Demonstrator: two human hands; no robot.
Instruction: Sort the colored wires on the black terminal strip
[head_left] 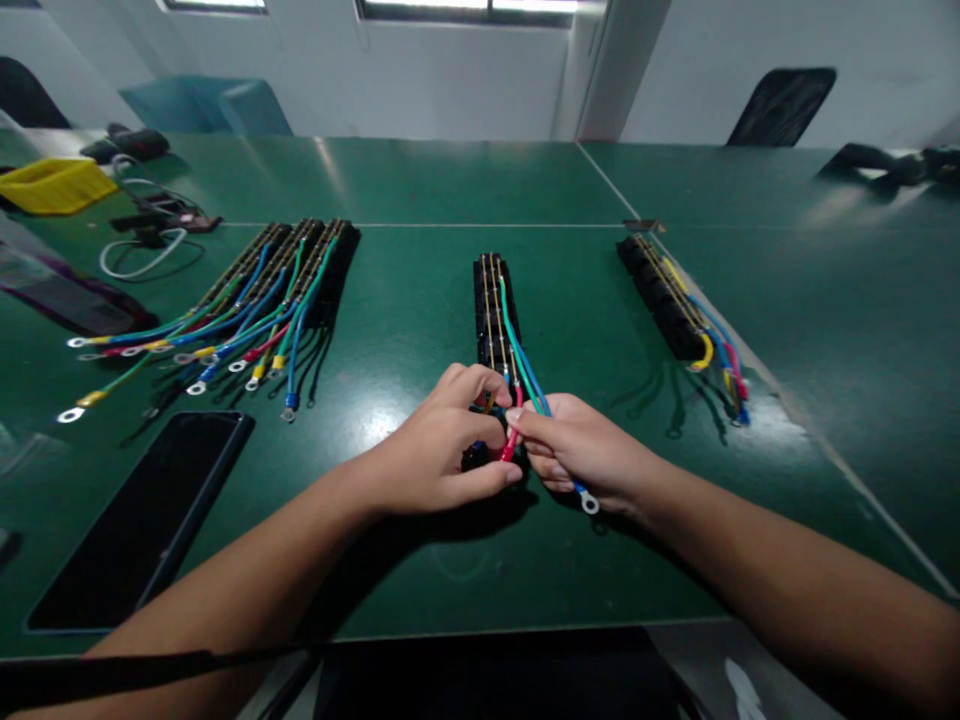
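In the middle of the table lies a black terminal strip with brass-coloured rails and several coloured wires at its near end. My right hand is closed round the blue and green wires, and a ring terminal sticks out below its fingers. My left hand curls over the strip's near end, its thumb and fingers closed about the red wire. The right thumb tip touches this same red wire. My fingers partly hide the strip's near end.
Several similar wired strips lie side by side at the left, their ring-ended wires pointing nearer. Another wired strip lies at the right. A dark phone rests front left. Behind are a yellow bin and a white cable.
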